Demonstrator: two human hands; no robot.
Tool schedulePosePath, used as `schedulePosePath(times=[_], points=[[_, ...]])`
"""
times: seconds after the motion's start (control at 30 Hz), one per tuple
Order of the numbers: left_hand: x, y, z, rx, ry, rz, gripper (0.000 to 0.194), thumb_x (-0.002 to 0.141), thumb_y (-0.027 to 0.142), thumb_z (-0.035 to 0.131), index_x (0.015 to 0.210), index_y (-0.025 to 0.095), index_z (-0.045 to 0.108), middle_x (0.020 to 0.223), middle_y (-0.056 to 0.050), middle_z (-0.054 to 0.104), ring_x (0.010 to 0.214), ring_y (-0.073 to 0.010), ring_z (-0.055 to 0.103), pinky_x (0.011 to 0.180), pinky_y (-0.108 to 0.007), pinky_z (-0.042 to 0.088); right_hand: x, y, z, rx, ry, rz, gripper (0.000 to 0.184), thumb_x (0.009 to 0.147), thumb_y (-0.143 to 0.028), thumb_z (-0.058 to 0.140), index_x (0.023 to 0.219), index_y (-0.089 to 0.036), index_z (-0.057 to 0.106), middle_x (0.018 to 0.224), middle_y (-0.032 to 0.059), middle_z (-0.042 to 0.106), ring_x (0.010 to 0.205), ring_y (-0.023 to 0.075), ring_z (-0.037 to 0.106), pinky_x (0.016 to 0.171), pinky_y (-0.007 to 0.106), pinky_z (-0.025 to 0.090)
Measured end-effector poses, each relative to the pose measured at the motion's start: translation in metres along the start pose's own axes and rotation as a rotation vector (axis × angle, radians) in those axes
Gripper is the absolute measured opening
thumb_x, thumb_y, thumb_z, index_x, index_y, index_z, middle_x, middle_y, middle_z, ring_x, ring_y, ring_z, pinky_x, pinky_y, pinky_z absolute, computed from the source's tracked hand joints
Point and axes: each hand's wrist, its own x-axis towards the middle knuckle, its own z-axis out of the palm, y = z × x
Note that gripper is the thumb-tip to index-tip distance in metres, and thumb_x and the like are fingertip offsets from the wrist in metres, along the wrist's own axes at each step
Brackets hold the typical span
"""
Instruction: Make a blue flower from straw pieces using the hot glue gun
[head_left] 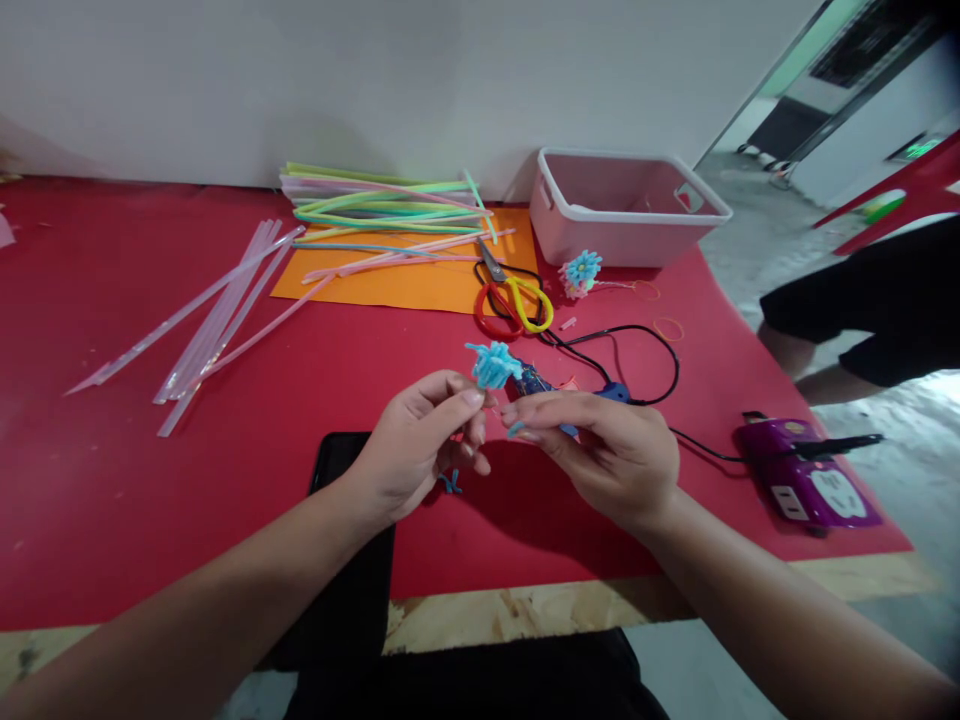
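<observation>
Between the thumb and fingers of my left hand (424,440) is a fuzzy blue pipe-cleaner flower (493,366), its petals bunched on top. My right hand (611,445) is closed in a pinch close by, with a short blue pipe-cleaner piece (515,429) at its fingertips. Behind that hand lies a dark blue glue gun (534,380), partly hidden. Small blue pipe-cleaner scraps (450,483) rest on the red tabletop (247,500) under my left hand. Farther back sits another pipe-cleaner flower cluster (582,270), blue and pink.
Scissors (516,305) and coloured pipe cleaners (390,215) lie on orange paper (352,291). Clear plastic sleeves (225,310) are at left, a pink basket (622,235) at back right. A black cord (675,375) leads toward a purple power box (806,480). A person's legs (862,310) stand at right.
</observation>
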Motion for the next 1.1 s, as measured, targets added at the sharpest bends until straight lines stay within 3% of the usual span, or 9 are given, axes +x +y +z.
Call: schedulePosePath(times=[0.1,0.27,0.37,0.47,0.7,0.93,1.1], points=[[-0.004,-0.004,-0.001,0.22,0.01,0.131,0.018,0.081,0.027,0.072,0.073,0.02,0.057,0.057,0.004,0.063,0.047,-0.0092,0.056,0.05,-0.022,0.054,0.001,0.0,-0.001,0.011,0.035,-0.063,0.017,0.088,-0.005,0.066,0.094,-0.019,0.071,0.086,0.0044,0.078,0.085,0.0163,0.076,0.078,0.029,0.063],[-0.016,-0.008,-0.002,0.902,0.078,0.499,0.015,0.09,0.021,0.06,0.075,0.019,0.062,0.062,0.0,0.066,0.056,-0.0111,0.061,0.059,-0.022,0.046,-0.001,0.0,-0.003,-0.168,0.125,-0.238,0.024,0.082,-0.005,0.073,0.099,-0.021,0.072,0.089,0.0059,0.074,0.084,0.0194,0.07,0.075,0.036,0.06],[-0.018,-0.008,-0.002,1.124,0.077,0.658,0.015,0.088,0.017,0.059,0.073,0.019,0.062,0.062,0.001,0.064,0.055,-0.0101,0.056,0.059,-0.022,0.041,-0.003,0.0,-0.002,-0.26,0.15,-0.244,0.028,0.084,-0.005,0.071,0.106,-0.022,0.071,0.091,0.0062,0.073,0.083,0.0193,0.069,0.072,0.036,0.059],[-0.017,-0.009,-0.004,1.27,0.059,0.712,0.02,0.088,0.017,0.057,0.068,0.02,0.06,0.061,0.001,0.059,0.056,-0.0111,0.05,0.058,-0.024,0.036,-0.004,0.0,0.0,-0.301,0.143,-0.233,0.028,0.085,-0.006,0.07,0.107,-0.023,0.071,0.092,0.0057,0.073,0.081,0.0194,0.069,0.071,0.036,0.059],[-0.016,-0.012,-0.005,1.343,0.039,0.671,0.022,0.089,0.018,0.054,0.067,0.021,0.057,0.062,0.001,0.055,0.059,-0.0134,0.047,0.061,-0.026,0.033,0.001,-0.003,0.001,-0.345,0.133,-0.257,0.025,0.083,-0.007,0.071,0.104,-0.021,0.071,0.088,0.0069,0.073,0.081,0.0203,0.07,0.074,0.038,0.061],[-0.015,-0.01,-0.002,1.255,0.046,0.6,0.02,0.088,0.018,0.055,0.068,0.02,0.06,0.059,0.003,0.054,0.054,-0.0113,0.045,0.057,-0.024,0.032,0.003,-0.004,0.002,-0.219,0.102,-0.131,0.022,0.087,-0.003,0.064,0.1,-0.021,0.068,0.095,0.0068,0.078,0.09,0.0195,0.074,0.083,0.037,0.062],[-0.014,-0.012,-0.004,1.056,0.056,0.522,0.013,0.09,0.022,0.059,0.079,0.019,0.065,0.063,0.002,0.059,0.055,-0.0108,0.05,0.057,-0.023,0.037,-0.002,0.0,0.003,-0.079,0.128,0.008,0.023,0.088,-0.002,0.062,0.1,-0.022,0.066,0.098,0.0052,0.077,0.097,0.0187,0.072,0.089,0.038,0.06]])
